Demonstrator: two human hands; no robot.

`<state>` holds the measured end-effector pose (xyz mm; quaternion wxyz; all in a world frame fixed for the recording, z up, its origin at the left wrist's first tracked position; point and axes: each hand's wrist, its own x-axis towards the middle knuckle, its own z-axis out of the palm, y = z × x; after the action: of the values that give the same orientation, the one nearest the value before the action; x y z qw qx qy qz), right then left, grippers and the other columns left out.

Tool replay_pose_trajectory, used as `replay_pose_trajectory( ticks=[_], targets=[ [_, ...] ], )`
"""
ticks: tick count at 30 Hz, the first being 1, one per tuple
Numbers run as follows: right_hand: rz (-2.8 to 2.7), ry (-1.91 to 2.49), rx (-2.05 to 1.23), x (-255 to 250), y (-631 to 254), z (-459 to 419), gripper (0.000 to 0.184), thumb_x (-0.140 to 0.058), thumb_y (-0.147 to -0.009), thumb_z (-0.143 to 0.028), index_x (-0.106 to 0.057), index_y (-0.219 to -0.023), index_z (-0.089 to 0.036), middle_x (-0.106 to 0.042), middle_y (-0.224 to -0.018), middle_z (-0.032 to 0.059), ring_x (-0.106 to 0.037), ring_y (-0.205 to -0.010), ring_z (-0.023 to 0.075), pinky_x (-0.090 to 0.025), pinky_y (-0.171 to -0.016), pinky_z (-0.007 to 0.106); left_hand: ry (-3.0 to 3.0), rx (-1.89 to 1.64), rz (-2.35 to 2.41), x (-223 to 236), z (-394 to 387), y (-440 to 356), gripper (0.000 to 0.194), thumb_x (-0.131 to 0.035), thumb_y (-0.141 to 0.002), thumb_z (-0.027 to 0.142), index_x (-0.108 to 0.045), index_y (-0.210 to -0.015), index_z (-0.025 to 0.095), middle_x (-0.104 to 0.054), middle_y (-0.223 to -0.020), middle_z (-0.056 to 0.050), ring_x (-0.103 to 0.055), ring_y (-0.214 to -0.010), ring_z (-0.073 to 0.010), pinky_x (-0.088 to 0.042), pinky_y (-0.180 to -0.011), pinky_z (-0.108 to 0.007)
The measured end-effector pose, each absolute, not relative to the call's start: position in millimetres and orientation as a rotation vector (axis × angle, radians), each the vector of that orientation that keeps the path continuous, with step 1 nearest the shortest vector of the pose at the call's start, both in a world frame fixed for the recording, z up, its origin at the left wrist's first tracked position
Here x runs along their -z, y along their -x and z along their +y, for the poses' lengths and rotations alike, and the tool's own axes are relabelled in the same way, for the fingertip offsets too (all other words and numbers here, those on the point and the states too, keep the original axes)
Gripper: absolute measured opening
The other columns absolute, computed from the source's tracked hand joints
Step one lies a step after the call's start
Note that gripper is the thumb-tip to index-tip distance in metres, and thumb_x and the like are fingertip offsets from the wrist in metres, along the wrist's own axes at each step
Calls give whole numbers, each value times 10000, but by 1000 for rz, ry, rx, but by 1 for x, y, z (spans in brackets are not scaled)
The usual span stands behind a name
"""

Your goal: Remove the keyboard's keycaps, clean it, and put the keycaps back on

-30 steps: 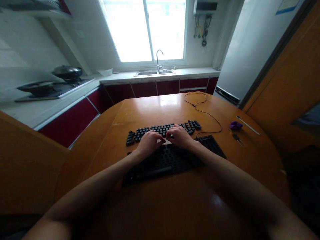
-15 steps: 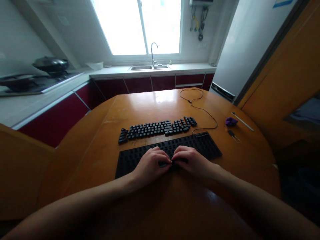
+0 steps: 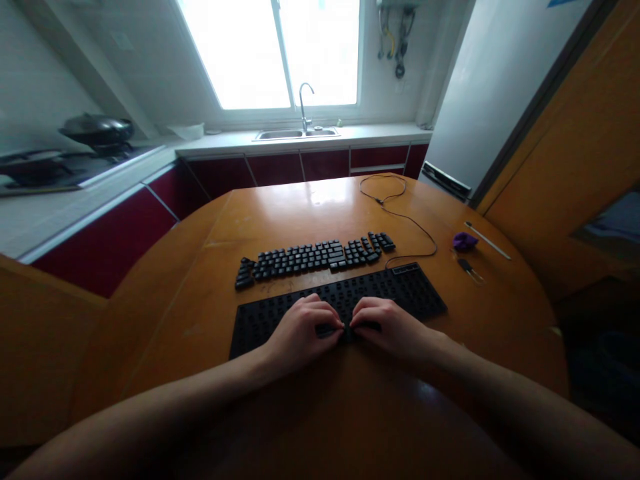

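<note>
A black keyboard (image 3: 410, 291), its keycaps off over most of the visible surface, lies flat on the table before me. My left hand (image 3: 307, 328) rests over its near edge, left of the middle, with thumb and fingertips pinched. Close beside it, a small gap away, my right hand (image 3: 385, 323) is bent the same way at that edge, thumb against fingers. Whatever sits in either pinch is too small or hidden to name. Beyond the keyboard, black keycaps (image 3: 300, 258) are laid out in keyboard order on the wood.
The wooden table (image 3: 280, 213) has a rounded outline. A thin cable (image 3: 417, 227) runs from the keyboard to the far side. Toward the right lie a purple cloth-like bundle (image 3: 465, 241), a small wire-ended tool (image 3: 466, 267) and a thin white stick (image 3: 490, 241).
Both hands came back from the keyboard's far edge, beside the keycaps, to its near edge. Over the last half second the right hand moved slightly right, widening the gap. The view tilted down.
</note>
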<state>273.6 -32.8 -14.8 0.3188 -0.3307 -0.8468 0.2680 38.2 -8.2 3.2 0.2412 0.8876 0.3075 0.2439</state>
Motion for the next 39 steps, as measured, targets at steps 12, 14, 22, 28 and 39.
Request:
replay_pose_trajectory(
  ticks=[12, 14, 22, 28, 39],
  targets=[
    [-2222, 880, -681, 17, -275, -33, 116, -628, -901, -118, -730, -910, -170, -684, -961, 76, -653, -872, 170, -540, -802, 289, -2353, -650, 825, -4, -6, -38, 77, -698, -828, 176, -749, -789, 216, -750, -855, -7, -632, -855, -181, -485, -812, -332],
    [-2218, 887, -703, 16, -275, -32, 119, -631, -898, -112, -734, -916, -170, -687, -965, 75, -655, -874, 169, -540, -808, 290, -2324, -628, 836, -4, -6, -39, 81, -700, -824, 172, -751, -778, 215, -754, -850, -6, -638, -852, -180, -486, -812, -332],
    [-2189, 885, -726, 15, -275, -32, 157, -603, -910, -103, -746, -927, -165, -703, -960, 82, -663, -876, 174, -549, -808, 304, -2271, -632, 870, -4, -6, -39, 63, -713, -819, 189, -755, -780, 216, -764, -854, -5, -641, -839, -181, -488, -815, -337],
    [-2068, 952, -782, 13, -276, -32, 141, -638, -883, -87, -748, -904, -174, -712, -930, 64, -672, -855, 169, -550, -797, 304, -2163, -611, 918, -3, -2, -38, 57, -714, -823, 201, -762, -793, 212, -766, -838, -11, -659, -828, -179, -501, -788, -318],
    [-2097, 897, -771, 17, -273, -33, 140, -630, -887, -93, -744, -895, -173, -703, -930, 67, -665, -854, 170, -556, -793, 305, -2284, -641, 864, -5, -6, -39, 75, -704, -831, 204, -758, -785, 227, -763, -856, -10, -642, -839, -185, -484, -808, -342]
  ],
)
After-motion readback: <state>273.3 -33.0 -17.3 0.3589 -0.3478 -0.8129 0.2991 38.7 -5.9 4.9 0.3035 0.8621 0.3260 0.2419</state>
